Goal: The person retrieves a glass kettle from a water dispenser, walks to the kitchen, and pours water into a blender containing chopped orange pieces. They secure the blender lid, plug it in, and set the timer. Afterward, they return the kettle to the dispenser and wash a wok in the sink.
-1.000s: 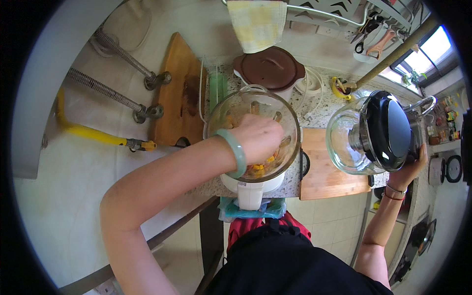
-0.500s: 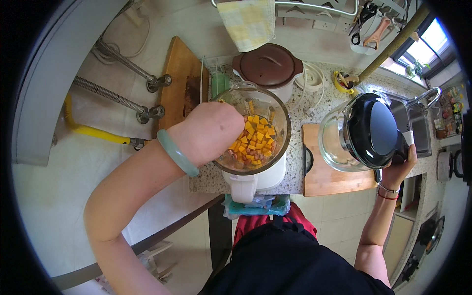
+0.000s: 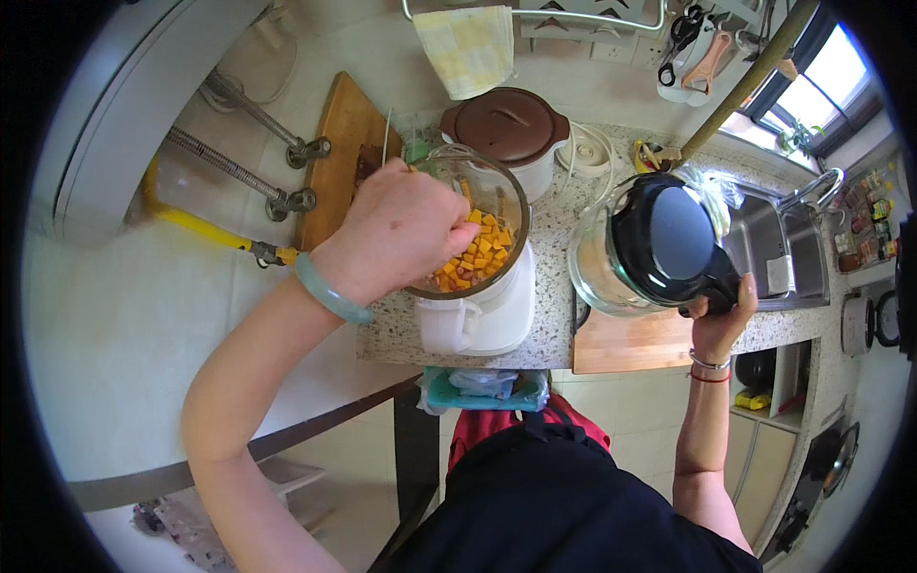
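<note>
My left hand (image 3: pixel 406 229), with a pale green bangle at the wrist, is over the left side of a clear glass bowl (image 3: pixel 523 224). Its fingers are curled in, and whatever lies in them is hidden. Diced orange pieces (image 3: pixel 490 244) and some pinkish bits lie in the bowl, which is on a white appliance (image 3: pixel 511 310) with a handle at its front. On the right, my right hand (image 3: pixel 723 315) grips the black handle of a glass jug (image 3: pixel 592 253). The jug is tilted, its black end facing up and right, above a wooden board.
Behind the bowl stands a lidded brown-and-white pot (image 3: pixel 506 124). The wooden cutting board (image 3: pixel 630 349) is under the jug, and another board (image 3: pixel 334 143) leans at the left wall. A steel sink (image 3: pixel 802 263) is on the right. Pipe valves (image 3: pixel 308 151) jut from the left.
My left hand has drawn back toward the bowl's left rim, showing more of the diced pieces. The jug has come left, nearer the bowl. The whole view has shifted slightly.
</note>
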### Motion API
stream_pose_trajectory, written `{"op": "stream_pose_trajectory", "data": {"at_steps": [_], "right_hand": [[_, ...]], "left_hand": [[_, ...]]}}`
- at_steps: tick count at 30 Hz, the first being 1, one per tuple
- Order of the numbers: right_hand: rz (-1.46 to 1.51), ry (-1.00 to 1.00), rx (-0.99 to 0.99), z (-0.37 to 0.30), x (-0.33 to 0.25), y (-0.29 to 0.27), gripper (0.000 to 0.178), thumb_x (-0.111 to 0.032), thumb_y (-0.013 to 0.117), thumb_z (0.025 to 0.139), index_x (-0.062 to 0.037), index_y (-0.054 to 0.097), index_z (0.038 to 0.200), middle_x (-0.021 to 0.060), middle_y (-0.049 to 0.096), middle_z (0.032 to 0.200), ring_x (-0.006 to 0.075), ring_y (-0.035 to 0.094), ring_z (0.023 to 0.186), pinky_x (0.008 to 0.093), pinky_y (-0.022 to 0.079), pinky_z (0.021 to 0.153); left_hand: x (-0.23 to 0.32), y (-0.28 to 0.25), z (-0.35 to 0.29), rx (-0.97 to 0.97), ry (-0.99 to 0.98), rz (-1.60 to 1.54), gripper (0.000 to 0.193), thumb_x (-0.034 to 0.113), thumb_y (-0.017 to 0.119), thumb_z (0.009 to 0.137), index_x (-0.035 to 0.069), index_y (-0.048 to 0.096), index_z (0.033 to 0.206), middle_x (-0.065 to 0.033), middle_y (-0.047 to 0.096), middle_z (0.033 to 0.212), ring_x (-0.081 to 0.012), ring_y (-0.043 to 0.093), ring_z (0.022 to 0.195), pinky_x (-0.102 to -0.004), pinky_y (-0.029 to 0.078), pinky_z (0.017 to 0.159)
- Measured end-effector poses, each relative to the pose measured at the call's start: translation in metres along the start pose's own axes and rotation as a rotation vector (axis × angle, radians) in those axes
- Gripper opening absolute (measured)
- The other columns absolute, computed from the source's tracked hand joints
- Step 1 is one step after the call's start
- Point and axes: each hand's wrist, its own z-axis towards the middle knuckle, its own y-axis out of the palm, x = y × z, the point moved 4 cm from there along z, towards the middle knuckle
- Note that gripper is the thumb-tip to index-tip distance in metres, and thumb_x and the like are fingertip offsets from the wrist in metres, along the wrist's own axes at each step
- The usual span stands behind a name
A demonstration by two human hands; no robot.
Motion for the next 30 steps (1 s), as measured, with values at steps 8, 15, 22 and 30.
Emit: {"op": "stream_pose_trajectory", "data": {"at_steps": [8, 15, 22, 30], "right_hand": [[-0.067, -0.077, -0.128, -0.014, 0.006, 0.011, 0.074, -0.074, 0.028, 0.092, -0.007, 0.054, 0.073, 0.0, 0.044, 0.051, 0.0124, 0.038, 0.046, 0.0272, 0.028, 0.047], [-0.017, 0.005, 0.021, -0.023, 0.015, -0.004, 0.08, -0.076, 0.016, 0.091, -0.009, 0.049, 0.062, 0.0027, 0.046, 0.049, 0.0132, 0.038, 0.041, 0.0247, 0.027, 0.042], [0.02, 0.018, 0.163, -0.024, 0.077, -0.041, 0.065, -0.054, 0.028, 0.1, -0.0071, 0.05, 0.061, 0.0044, 0.046, 0.049, 0.0137, 0.039, 0.041, 0.0251, 0.029, 0.042], [0.025, 0.091, 0.307, -0.021, 0.164, -0.102, 0.045, -0.046, 0.04, 0.098, -0.0122, 0.046, 0.069, 0.0026, 0.047, 0.052, 0.011, 0.039, 0.041, 0.0236, 0.026, 0.04]], "left_hand": [[0.019, -0.018, -0.041, 0.495, -0.151, -0.083, 0.049, 0.008, 0.068, 0.078, 0.014, 0.054, 0.125, -0.0094, 0.056, 0.12, -0.028, 0.054, 0.113, -0.0421, 0.043, 0.091], [0.108, 0.008, -0.061, 0.534, -0.027, -1.351, 0.051, 0.017, 0.049, 0.099, 0.001, 0.035, 0.145, -0.0117, 0.042, 0.147, -0.0208, 0.041, 0.134, -0.0358, 0.038, 0.107], [0.18, 0.193, 0.008, 0.635, -0.286, -1.731, 0.056, 0.03, 0.032, 0.106, 0.002, 0.016, 0.152, -0.011, 0.018, 0.158, -0.0208, 0.014, 0.146, -0.0346, 0.013, 0.118], [0.186, 0.293, 0.062, 0.646, -0.477, -1.548, 0.058, 0.035, 0.031, 0.105, 0.0, 0.022, 0.15, -0.0162, 0.019, 0.157, -0.0263, 0.014, 0.147, -0.0355, 0.012, 0.118]]}}
